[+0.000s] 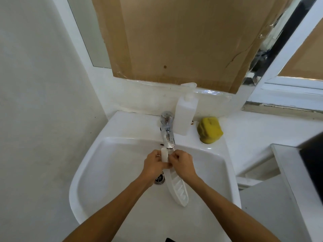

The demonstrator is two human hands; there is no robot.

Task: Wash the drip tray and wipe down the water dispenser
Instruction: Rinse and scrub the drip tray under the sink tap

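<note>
A long white slotted drip tray (178,188) stands on edge over the white sink (108,172), its far end right under the spout of the chrome tap (167,132). My left hand (153,165) grips the tray's upper part from the left. From the right, my right hand (183,165) pinches the same part. The hands meet at the tray, just above the drain (160,179). I cannot tell whether water is running. The water dispenser is not in sight.
A white plastic bottle (185,116) stands on the sink's back ledge right of the tap, with a yellow sponge (209,130) beside it. Brown cardboard (183,41) covers the mirror behind. A white counter (258,137) and a dark object (312,163) lie to the right.
</note>
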